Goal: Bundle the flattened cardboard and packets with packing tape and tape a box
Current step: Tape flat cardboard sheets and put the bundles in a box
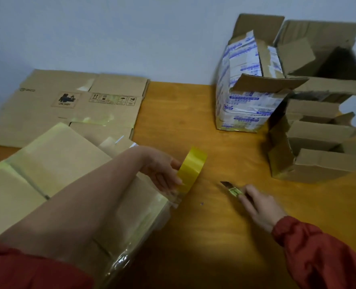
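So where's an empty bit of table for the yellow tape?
The biggest bare patch of table runs between the flat cardboard and the printed box, down to the tape roll. Another lies near the front edge, between the taped bundle and the right sleeve. The left side and far right corner, with the open boxes, are crowded.

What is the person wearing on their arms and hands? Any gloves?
No gloves: the left hand and right hand are bare, with no rings or watch showing. Both sleeves are red. The left sleeve is pushed up past the forearm; the right sleeve reaches the wrist and ends in a gathered cuff.
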